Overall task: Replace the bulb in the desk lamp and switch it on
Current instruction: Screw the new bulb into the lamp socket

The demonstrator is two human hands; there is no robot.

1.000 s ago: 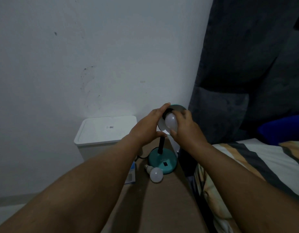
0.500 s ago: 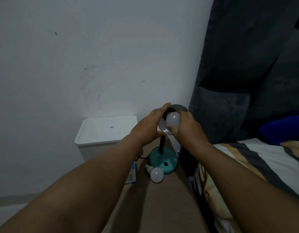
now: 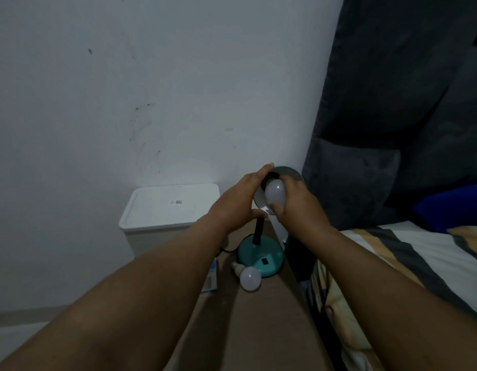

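Grip: right hand [image 3: 296, 207] was closed round the bulb [image 3: 275, 193], thumb under, fingers over; prob. for twisting it into the socket.
Brace: left hand [image 3: 237, 204] cupped the lamp shade [image 3: 291, 174] from 9 o'clock, fingers loosely curled, so the head wouldn't swing.
Bulb pos.: at the shade mouth, above the teal base [image 3: 260, 257].
Spare bulb [image 3: 248, 277]: lay on the tabletop [image 3: 253, 330], touching the base at 7 o'clock; presumably the old one.
Storage box [image 3: 170, 207]: at 9 o'clock of the lamp, by the wall.
Change vs 1 s ago: bulb sat a bit deeper in the shade; hands barely shifted.
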